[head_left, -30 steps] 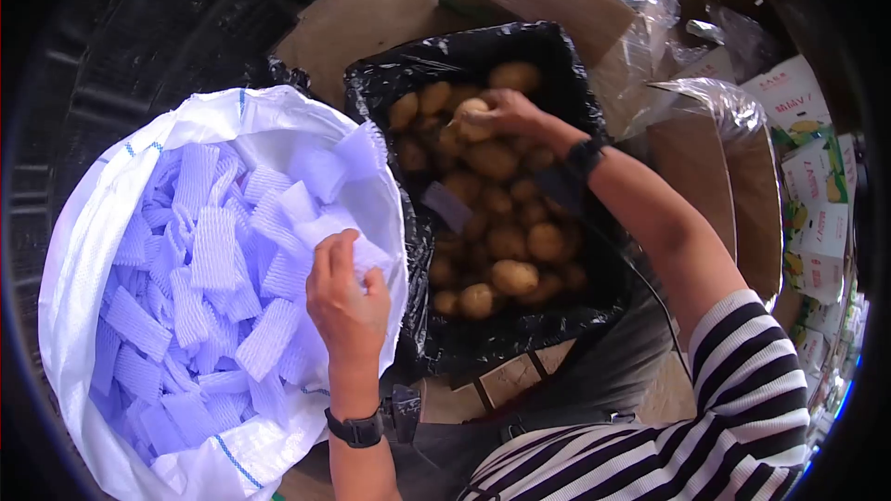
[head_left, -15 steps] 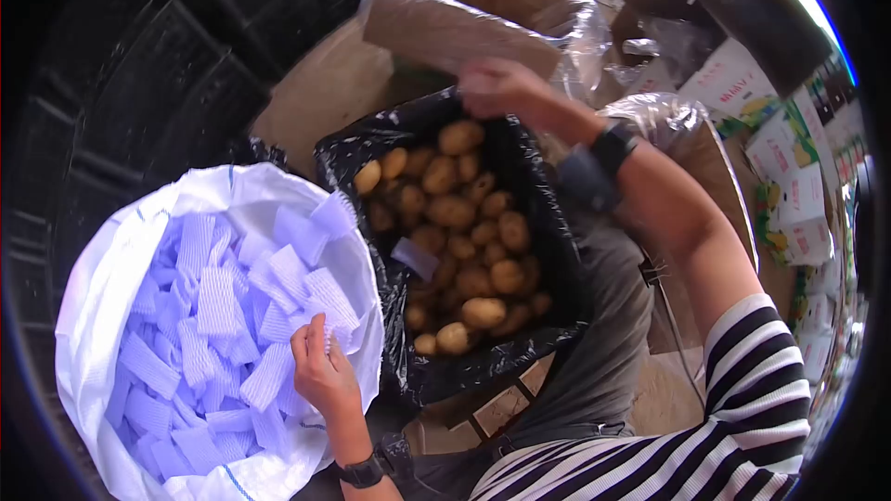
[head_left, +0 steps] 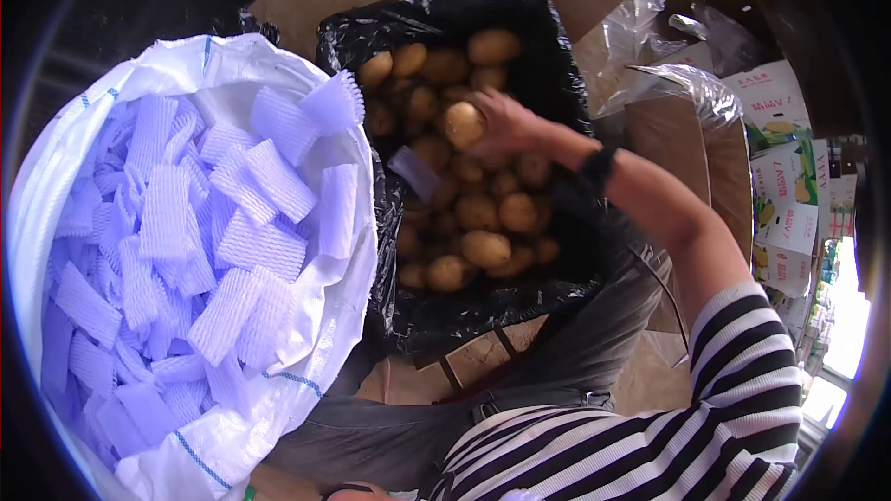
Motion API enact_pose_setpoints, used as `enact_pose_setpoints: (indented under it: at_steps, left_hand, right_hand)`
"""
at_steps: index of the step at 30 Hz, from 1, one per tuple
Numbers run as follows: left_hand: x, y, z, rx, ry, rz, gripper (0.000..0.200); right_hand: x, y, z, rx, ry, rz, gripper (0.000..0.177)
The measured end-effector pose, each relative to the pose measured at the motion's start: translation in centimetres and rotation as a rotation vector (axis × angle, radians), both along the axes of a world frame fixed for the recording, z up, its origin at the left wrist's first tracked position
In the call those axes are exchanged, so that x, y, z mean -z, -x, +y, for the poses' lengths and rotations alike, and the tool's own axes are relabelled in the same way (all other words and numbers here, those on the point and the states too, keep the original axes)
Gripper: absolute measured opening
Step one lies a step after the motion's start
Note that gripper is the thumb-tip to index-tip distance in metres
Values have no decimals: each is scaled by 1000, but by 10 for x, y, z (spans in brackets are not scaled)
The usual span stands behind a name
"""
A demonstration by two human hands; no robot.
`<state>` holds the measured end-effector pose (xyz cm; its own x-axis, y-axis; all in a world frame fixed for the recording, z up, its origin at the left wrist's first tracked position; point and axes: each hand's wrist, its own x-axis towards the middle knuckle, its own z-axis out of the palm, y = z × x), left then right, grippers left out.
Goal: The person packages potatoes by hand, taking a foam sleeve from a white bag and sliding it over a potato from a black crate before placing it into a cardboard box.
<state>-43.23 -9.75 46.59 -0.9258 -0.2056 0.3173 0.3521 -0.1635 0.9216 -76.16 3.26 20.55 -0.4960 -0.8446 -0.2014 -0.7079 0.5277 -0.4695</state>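
Right hand [head_left: 504, 124] swung back over the black-lined bin [head_left: 562, 51]; fingers grasp a potato [head_left: 463, 126] at their left, long axis unclear. Left hand out of frame, can't tell.

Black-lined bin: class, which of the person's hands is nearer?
Right: the right hand is over the bin, holding a potato; the left arm barely shows, farther off at the picture's bottom edge.

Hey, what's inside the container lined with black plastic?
Brown potatoes and one lilac foam piece; the right hand grips a potato there. The upper potatoes cover the bottom and anything beneath, so that's hidden.
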Motion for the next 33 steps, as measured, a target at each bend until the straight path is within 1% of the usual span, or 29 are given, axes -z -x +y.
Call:
enact_pose_setpoints:
  at_steps: [1,2,3,5,6,7,8,10,11,12,13,14,15,16,17,19,20,22,23,24,25,26,27,28,29,30,31,32,33]
  left_hand:
    - [2,-10,-3,111,12,25,26]
    - [5,-16,2,221,25,49,26]
    - [11,-16,12,231,33,59,26]
    - [32,-3,31,-500,686,-266,30]
    - [48,14,39,-560,734,-481,25]
    - [65,21,55,-604,706,-550,27]
    - [82,28,72,-648,676,-619,30]
    - [110,36,97,-522,1124,-413,30]
    - [120,39,114,-479,1023,-395,31]
    - [129,42,129,-433,925,-377,32]
    - [143,44,134,-391,518,-545,28]
    - [150,47,137,-345,103,-687,24]
    - [139,51,143,-356,-228,-694,21]
    - [135,54,148,-432,-209,-622,19]
    - [131,55,153,-451,-50,-582,19]
    - [118,60,169,-546,368,-413,21]
    - [127,60,180,-478,427,-306,23]
    - [122,63,206,-255,748,16,23]
    - [122,65,205,-252,733,23,23]
    - [117,69,193,-291,739,27,24]
    - [111,71,176,-327,743,25,25]
    - [103,72,143,-415,871,-122,27]
    - [116,76,103,-563,1093,-68,33]
    - [127,70,62,-494,1314,-511,41]
    - [153,58,19,-593,1554,-463,47]
    - [159,48,-7,-540,1749,-565,52]
    - [159,49,-23,-393,1783,-651,53]
    - [164,53,-31,-384,1769,-661,53]
    - [170,57,-38,-262,1764,-659,50]
  right_hand:
    - [-12,-9,17,62,112,-544,74]
    - [-25,-37,37,318,175,-870,65]
    - [-47,-62,53,305,290,-1036,59]
    - [-70,-116,86,428,572,-1728,55]
    - [-82,-141,103,406,640,-1864,59]
    - [-98,-165,113,393,719,-1943,67]
    - [-111,-185,118,436,768,-1996,84]
    - [-122,-219,127,469,982,-2078,82]
    - [-116,-226,133,445,990,-2086,82]
    - [-103,-231,143,445,1086,-2070,80]
    - [-95,-233,150,443,1181,-2055,78]
    - [-102,-226,155,433,1146,-1977,76]
    - [-105,-219,164,453,1036,-1826,74]
    - [-107,-215,170,472,927,-1670,71]
    - [-111,-216,170,460,927,-1678,71]
    - [-120,-216,176,570,833,-938,70]
    - [-115,-215,183,572,823,-559,69]
    - [-103,-214,202,706,1035,-604,66]
    - [-102,-210,211,663,1014,-486,59]
    - [-113,-196,235,847,889,-129,54]
    - [-118,-177,262,881,833,82,50]
    - [-127,-160,288,822,671,516,47]
    - [-157,-139,300,820,467,699,42]
    - [-162,-116,326,762,191,908,37]
    - [-182,-107,316,1012,137,447,30]
    - [-194,-100,284,744,207,600,34]
    - [-198,-90,240,462,276,734,38]
    - [-181,-75,203,302,286,564,45]
    - [-147,-59,167,142,296,390,52]
